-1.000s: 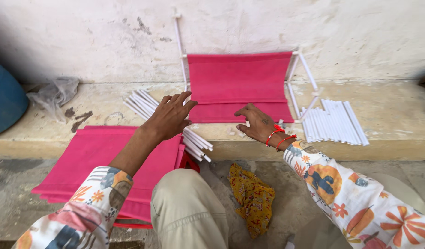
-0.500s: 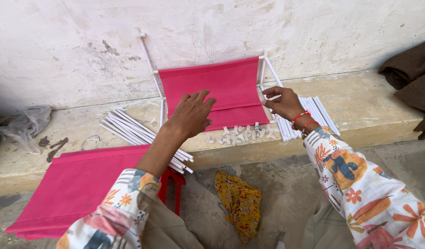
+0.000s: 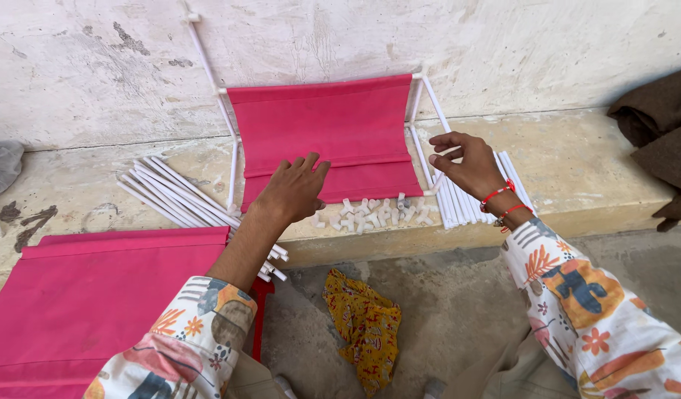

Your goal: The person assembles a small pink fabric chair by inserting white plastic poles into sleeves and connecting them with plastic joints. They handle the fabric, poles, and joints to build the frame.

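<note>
A partly built frame of white pipes with pink fabric is leaned on the ledge, steadied by the flat, spread left hand, while one loose pipe is pinched in the right hand, many connectors seemingly left unfitted.

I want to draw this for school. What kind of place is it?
Probably an outdoor or yard corner used as a small makeshift workshop: a rough plastered wall, a low cement ledge holding white pipes, small connectors and a pink cloth frame.
</note>
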